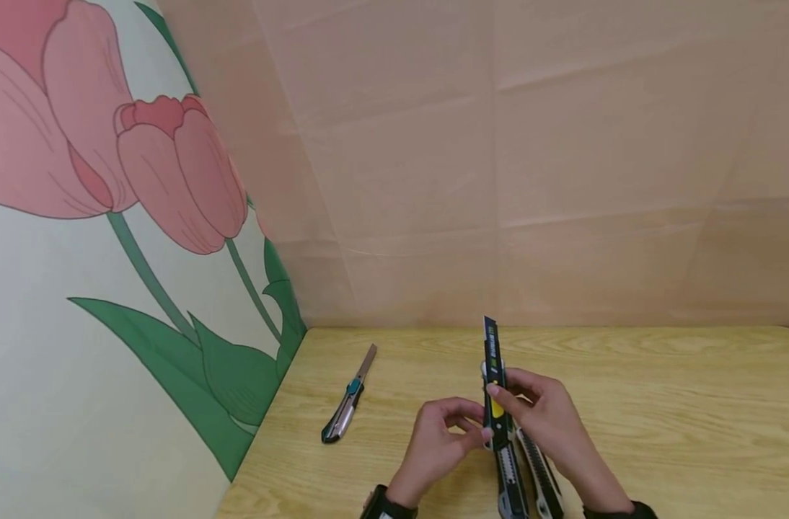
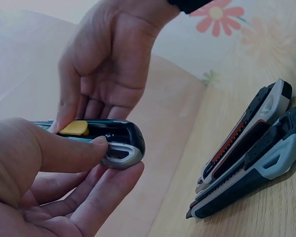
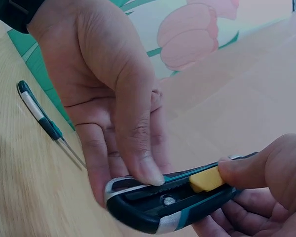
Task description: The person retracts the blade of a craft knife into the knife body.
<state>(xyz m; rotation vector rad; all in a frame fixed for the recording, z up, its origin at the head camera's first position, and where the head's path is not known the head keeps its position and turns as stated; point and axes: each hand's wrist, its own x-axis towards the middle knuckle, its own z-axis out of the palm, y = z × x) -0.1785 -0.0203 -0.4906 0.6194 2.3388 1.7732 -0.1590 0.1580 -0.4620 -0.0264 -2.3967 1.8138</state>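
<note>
A utility knife (image 1: 495,393) with a dark, narrow upper end and a yellow slider (image 3: 207,179) is held between both hands, above the table. My left hand (image 1: 441,438) pinches its rounded, silver-edged tail end between thumb and fingers. Higher up the body, my right hand (image 1: 550,418) grips it, the thumb against the yellow slider. In the left wrist view the tail end (image 2: 123,153) shows close up. Below the hands lie two more utility knives, a dark one (image 1: 511,479) and a grey-and-black one (image 1: 542,476), side by side.
On the wood-grain table (image 1: 693,418), to the left, lies another utility knife (image 1: 344,411) with its blade out. A pinkish-brown sheet (image 1: 394,180) hangs behind the table's far edge. The left wall (image 1: 57,346) carries painted tulips.
</note>
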